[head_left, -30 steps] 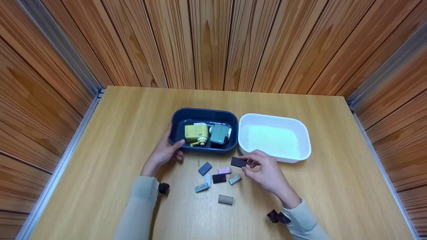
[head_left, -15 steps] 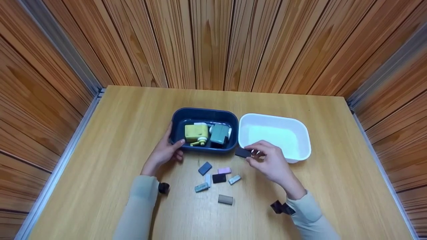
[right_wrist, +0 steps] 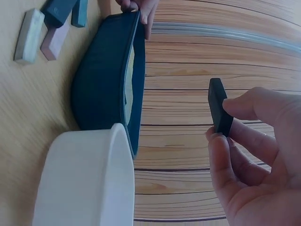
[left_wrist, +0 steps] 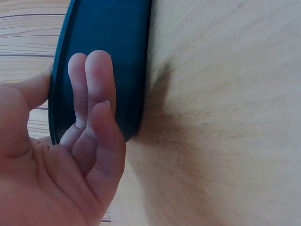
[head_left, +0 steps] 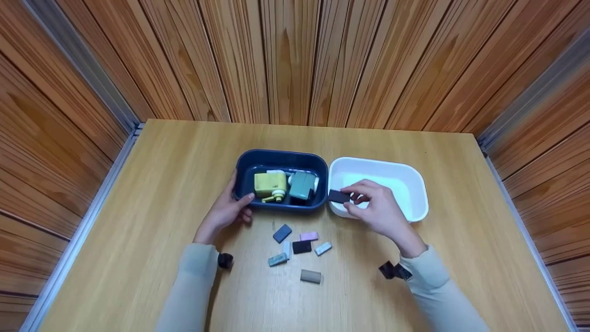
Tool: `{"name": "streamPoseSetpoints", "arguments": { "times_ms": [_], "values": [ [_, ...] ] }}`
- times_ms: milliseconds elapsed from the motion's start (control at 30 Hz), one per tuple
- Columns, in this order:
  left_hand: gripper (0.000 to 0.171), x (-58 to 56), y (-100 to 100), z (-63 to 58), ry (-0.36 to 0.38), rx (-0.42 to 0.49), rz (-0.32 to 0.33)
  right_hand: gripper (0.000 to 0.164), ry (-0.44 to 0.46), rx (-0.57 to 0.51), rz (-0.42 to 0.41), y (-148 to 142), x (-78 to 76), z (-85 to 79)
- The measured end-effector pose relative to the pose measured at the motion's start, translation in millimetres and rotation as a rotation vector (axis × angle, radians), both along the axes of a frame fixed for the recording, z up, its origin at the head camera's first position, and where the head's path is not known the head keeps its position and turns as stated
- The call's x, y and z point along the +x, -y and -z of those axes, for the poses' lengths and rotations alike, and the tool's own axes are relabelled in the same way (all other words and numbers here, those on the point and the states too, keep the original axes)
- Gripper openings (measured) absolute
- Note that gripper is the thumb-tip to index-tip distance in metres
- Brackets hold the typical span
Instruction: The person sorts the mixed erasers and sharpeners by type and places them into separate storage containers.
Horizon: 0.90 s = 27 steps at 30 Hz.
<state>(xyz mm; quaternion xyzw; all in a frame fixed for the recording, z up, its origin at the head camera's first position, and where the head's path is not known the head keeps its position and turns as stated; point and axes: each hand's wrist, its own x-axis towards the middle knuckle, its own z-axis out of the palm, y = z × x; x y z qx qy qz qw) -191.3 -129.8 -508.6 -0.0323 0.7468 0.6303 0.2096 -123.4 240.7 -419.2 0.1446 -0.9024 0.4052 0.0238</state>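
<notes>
My right hand (head_left: 381,212) pinches a small black eraser (head_left: 339,196) between thumb and fingers, above the front left part of the white tub (head_left: 417,184). In the right wrist view the eraser (right_wrist: 219,106) is held up, apart from both tubs. My left hand (head_left: 224,210) grips the left front corner of the navy tub (head_left: 246,161), thumb over the rim. Its other fingers lie against the outer wall in the left wrist view. Inside the navy tub are a yellow hand-crank pencil sharpener (head_left: 269,183) and a green sharpener (head_left: 302,185).
Several erasers lie scattered in front of the tubs: a blue one (head_left: 282,233), a pink one (head_left: 309,236), a black one (head_left: 302,247) and pale ones (head_left: 323,249). A grey cylinder-like piece (head_left: 310,276) lies nearest. Wood-panelled walls (head_left: 295,60) enclose the table (head_left: 184,147).
My right hand has carried the black eraser forward and slightly right, from above the table before the tubs to over the white tub. The left hand keeps its grip on the navy tub.
</notes>
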Motion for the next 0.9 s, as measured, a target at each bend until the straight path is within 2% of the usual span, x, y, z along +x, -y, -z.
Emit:
{"name": "streamPoseSetpoints", "arguments": {
  "times_ms": [267, 500, 767, 900],
  "values": [
    [0.083, -0.2, 0.9, 0.2, 0.001, -0.008, -0.005, 0.026, -0.004, 0.004, 0.027, -12.0, -21.6, 3.9],
    [0.084, 0.5, -0.2, 1.8, -0.008, -0.011, -0.001, 0.029, 0.057, 0.012, 0.031, -22.6, -36.9, 4.6],
    [0.087, 0.2, -1.3, 1.5, -0.008, 0.013, -0.008, 0.029, 0.069, 0.011, 0.034, -34.2, -51.8, 1.0],
    [0.088, 0.1, -1.9, 1.5, -0.004, 0.018, -0.014, 0.029, 0.108, 0.016, 0.047, -39.6, -58.6, 1.0]
  ]
}}
